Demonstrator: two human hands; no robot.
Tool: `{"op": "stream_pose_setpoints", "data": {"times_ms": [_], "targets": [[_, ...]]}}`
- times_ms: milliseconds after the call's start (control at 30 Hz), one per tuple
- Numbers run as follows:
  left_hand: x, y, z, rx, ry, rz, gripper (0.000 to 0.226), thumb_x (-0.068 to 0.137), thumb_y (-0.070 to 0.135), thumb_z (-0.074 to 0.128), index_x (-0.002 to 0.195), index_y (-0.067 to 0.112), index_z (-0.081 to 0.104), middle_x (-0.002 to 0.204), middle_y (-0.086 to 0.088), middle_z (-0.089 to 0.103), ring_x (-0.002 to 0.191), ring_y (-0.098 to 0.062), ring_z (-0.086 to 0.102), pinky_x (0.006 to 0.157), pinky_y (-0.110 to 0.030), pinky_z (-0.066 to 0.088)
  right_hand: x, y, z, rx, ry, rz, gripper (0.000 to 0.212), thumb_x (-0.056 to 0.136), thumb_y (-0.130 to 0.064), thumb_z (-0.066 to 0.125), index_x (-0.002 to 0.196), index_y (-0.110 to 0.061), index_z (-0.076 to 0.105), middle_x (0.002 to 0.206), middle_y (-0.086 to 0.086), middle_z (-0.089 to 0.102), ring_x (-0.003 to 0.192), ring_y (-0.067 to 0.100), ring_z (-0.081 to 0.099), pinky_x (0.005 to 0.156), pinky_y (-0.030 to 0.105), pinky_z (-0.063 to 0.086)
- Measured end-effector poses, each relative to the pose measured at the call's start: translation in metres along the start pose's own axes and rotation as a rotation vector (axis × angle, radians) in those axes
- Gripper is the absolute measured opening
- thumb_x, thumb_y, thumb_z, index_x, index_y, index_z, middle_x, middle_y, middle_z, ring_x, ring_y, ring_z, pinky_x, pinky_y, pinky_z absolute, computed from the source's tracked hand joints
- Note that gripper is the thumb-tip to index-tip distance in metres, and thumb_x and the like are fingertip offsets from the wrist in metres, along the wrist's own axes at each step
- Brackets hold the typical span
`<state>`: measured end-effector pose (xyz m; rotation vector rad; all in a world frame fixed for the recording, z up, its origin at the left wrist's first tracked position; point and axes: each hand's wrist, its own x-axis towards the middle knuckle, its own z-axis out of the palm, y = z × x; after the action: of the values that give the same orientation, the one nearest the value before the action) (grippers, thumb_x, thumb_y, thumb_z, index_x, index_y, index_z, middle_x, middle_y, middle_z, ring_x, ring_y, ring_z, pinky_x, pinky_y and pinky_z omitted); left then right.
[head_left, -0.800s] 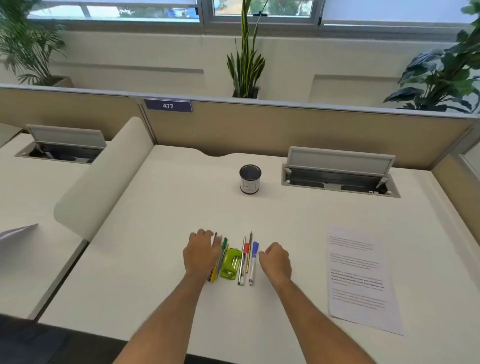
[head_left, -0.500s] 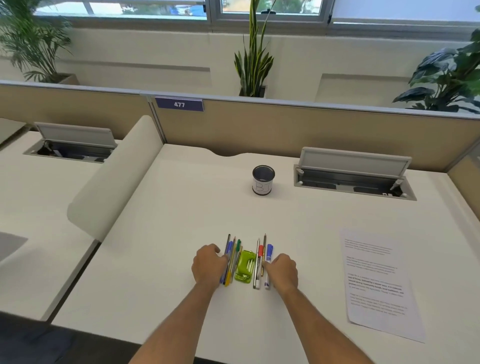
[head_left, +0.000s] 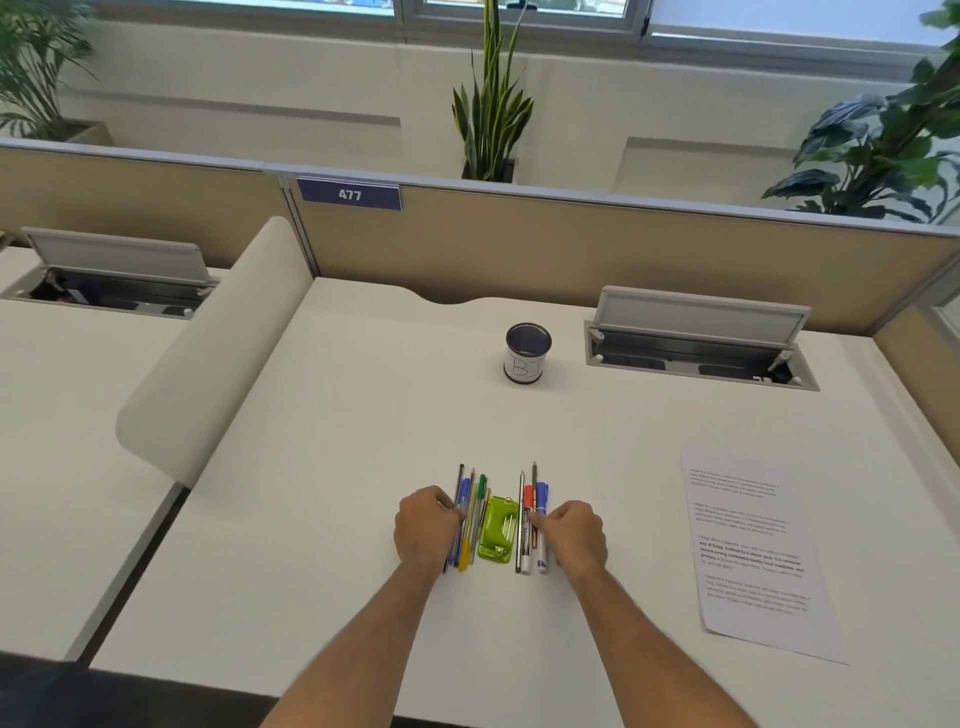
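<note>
The left pens (head_left: 467, 512) lie just right of the left hand (head_left: 423, 527), the right pens (head_left: 534, 519) just left of the right hand (head_left: 574, 532), the green stapler (head_left: 498, 527) between. A moment ago the left fingers lay flat; now both hands curl against the pens, but a real grip cannot be told. Picking up looks near. The cup (head_left: 527, 353) stands far ahead.

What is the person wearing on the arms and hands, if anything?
Nothing visible. The left hand and right hand have no gloves; both forearms are bare, without sleeves, watch or bracelet. The fingers are partly hidden, so rings cannot be judged.
</note>
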<state>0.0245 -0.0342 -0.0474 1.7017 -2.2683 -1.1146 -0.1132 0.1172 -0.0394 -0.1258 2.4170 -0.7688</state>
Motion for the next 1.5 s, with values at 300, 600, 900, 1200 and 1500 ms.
{"op": "stream_pose_setpoints", "data": {"times_ms": [300,600,900,1200,1500], "targets": [[0.002,-0.006,0.003,0.382,0.01,0.261,0.025,0.108,0.029,0.055,0.109,0.011,0.073,0.111,-0.006,0.072,0.099,-0.025,0.073,0.079,-0.036,0.059,-0.001,0.003,0.004,0.071,0.056,0.047,0.029,0.089,-0.031,0.087,0.079,-0.016,0.064,0.095,0.014,0.081,0.077,0.034,0.073,0.08,0.043,0.063],[0.002,-0.028,0.0,0.531,0.041,0.405,0.029,0.113,0.019,0.043,0.116,0.017,0.072,0.116,-0.001,0.07,0.104,-0.019,0.071,0.082,-0.031,0.058,-0.015,-0.01,0.021,-0.401,0.175,-0.135,0.02,0.102,-0.03,0.065,0.11,-0.012,0.07,0.11,0.009,0.074,0.099,0.029,0.074,0.074,0.033,0.054],[0.007,-0.026,-0.002,0.552,0.028,0.441,0.03,0.107,0.001,0.044,0.119,0.012,0.069,0.117,-0.005,0.071,0.105,-0.02,0.071,0.085,-0.031,0.058,-0.012,-0.011,0.021,-0.62,0.107,-0.221,0.02,0.104,-0.011,0.057,0.119,-0.011,0.07,0.119,0.008,0.074,0.105,0.025,0.074,0.077,0.029,0.051],[0.004,-0.026,0.007,0.54,0.047,0.448,0.03,0.107,0.0,0.046,0.123,0.013,0.067,0.119,-0.002,0.069,0.107,-0.015,0.067,0.086,-0.027,0.06,0.005,0.0,-0.005,-0.309,-0.014,-0.161,0.019,0.092,-0.021,0.069,0.087,-0.01,0.054,0.103,0.014,0.069,0.084,0.032,0.065,0.068,0.036,0.05],[-0.004,-0.009,0.005,0.508,0.068,0.324,0.031,0.109,0.005,0.041,0.124,0.015,0.067,0.123,-0.001,0.069,0.11,-0.017,0.067,0.088,-0.028,0.059,0.017,0.018,-0.009,-0.157,-0.08,-0.197,0.017,0.091,-0.014,0.068,0.087,0.002,0.066,0.088,0.018,0.069,0.059,0.027,0.06,0.047,0.052,0.064]]}}
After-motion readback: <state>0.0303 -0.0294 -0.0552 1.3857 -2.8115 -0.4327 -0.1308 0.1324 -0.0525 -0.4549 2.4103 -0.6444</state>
